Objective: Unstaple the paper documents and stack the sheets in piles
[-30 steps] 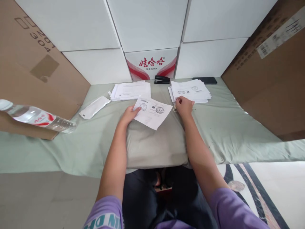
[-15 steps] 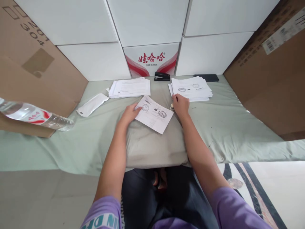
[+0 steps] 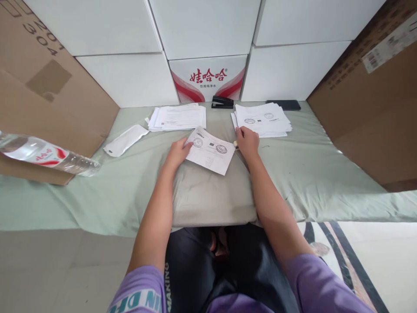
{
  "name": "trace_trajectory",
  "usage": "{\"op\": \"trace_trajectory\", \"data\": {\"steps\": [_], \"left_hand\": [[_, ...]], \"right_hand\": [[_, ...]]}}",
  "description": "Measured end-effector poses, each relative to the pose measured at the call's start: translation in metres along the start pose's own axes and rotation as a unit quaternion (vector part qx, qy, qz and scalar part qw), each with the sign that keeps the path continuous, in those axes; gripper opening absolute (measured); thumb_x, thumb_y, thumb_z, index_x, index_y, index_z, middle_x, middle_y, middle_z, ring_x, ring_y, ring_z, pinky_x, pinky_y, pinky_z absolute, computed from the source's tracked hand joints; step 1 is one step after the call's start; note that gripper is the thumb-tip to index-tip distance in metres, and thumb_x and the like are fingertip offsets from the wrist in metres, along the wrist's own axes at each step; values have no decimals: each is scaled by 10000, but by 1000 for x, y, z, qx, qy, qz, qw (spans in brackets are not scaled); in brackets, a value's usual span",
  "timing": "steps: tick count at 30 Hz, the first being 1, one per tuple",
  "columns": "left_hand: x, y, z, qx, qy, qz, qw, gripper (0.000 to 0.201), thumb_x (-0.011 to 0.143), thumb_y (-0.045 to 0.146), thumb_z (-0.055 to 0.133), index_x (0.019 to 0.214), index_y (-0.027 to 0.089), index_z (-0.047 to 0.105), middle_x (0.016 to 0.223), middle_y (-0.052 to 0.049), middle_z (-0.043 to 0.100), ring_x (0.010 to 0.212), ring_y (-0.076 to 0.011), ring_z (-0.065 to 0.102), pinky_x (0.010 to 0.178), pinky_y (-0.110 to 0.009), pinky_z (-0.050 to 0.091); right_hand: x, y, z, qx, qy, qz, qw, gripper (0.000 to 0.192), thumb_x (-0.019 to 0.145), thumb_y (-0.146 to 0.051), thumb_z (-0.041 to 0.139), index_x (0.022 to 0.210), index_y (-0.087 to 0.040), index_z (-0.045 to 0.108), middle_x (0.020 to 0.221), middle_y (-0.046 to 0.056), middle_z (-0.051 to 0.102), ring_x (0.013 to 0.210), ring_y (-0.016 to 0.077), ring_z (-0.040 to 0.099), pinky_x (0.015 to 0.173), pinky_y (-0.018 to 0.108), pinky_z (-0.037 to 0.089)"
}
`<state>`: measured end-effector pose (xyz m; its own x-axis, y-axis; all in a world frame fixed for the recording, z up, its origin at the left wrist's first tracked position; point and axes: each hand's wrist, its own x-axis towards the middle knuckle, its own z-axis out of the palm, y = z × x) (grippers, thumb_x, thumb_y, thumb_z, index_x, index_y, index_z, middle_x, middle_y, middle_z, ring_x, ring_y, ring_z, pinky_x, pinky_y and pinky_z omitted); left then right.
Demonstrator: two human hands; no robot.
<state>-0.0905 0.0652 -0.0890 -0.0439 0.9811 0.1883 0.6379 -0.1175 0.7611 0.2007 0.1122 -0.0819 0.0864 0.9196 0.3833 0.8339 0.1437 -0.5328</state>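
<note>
My left hand (image 3: 180, 153) pinches the left edge of a printed sheet of paper (image 3: 211, 158), thumb on top. The sheet lies tilted over the padded fabric in front of me and bears a round mark and a dark oval one. To its right, my right hand (image 3: 247, 140) is curled closed, just below a stack of similar papers (image 3: 263, 119). A small pale, dark-edged object (image 3: 235, 144) pokes out at its left side; the fingers hide most of it, so its kind is unclear. Another paper stack (image 3: 177, 117) lies beyond my left hand.
A black stapler (image 3: 222, 102) and a dark phone (image 3: 284, 105) lie at the back against white boxes (image 3: 208, 80). On the left are a white pouch (image 3: 126, 140) and a water bottle (image 3: 48, 153). Cardboard boxes (image 3: 368, 113) flank both sides.
The sheet in my left hand has turned slightly, its lower right corner moving up and its right edge drawing away from my right hand. My right hand stays nearly still.
</note>
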Motion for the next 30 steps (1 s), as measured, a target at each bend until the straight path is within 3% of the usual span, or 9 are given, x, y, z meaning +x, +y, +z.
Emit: {"op": "trace_trajectory", "data": {"steps": [9, 17, 25, 30], "left_hand": [[-4, 8, 5, -23, 0, -8, 1000, 295, 888, 418, 613, 962, 177, 764, 739, -52, 716, 732, -247, 665, 786, -338, 532], [-3, 5, 6, -59, 2, -13, 998, 256, 864, 373, 657, 990, 179, 765, 818, -59, 732, 888, -279, 685, 901, -356, 512], [-5, 13, 1, 42, -34, -33, 998, 386, 932, 426, 500, 1143, 202, 734, 967, -79, 768, 927, -258, 696, 877, -353, 534], [-5, 18, 0, 68, -40, -34, 996, 362, 940, 418, 493, 1089, 205, 745, 900, -85, 758, 877, -269, 697, 840, -369, 534]], "right_hand": [[2, 2, 5, -17, 1, -3, 1000, 398, 1024, -404, 374, 793, -210, 632, 713, 54, 658, 712, 216, 533, 793, 342, 324], [2, 1, 2, -17, -34, 7, 999, 272, 1003, -259, 392, 1048, -217, 657, 795, 58, 703, 808, 253, 616, 877, 366, 319], [2, 2, 2, -53, -38, 9, 998, 283, 983, -260, 402, 1039, -223, 677, 862, 69, 740, 848, 259, 638, 866, 358, 333], [3, 0, 3, -77, -51, 11, 996, 300, 987, -252, 389, 1057, -229, 680, 909, 72, 752, 865, 262, 640, 866, 360, 317]]}}
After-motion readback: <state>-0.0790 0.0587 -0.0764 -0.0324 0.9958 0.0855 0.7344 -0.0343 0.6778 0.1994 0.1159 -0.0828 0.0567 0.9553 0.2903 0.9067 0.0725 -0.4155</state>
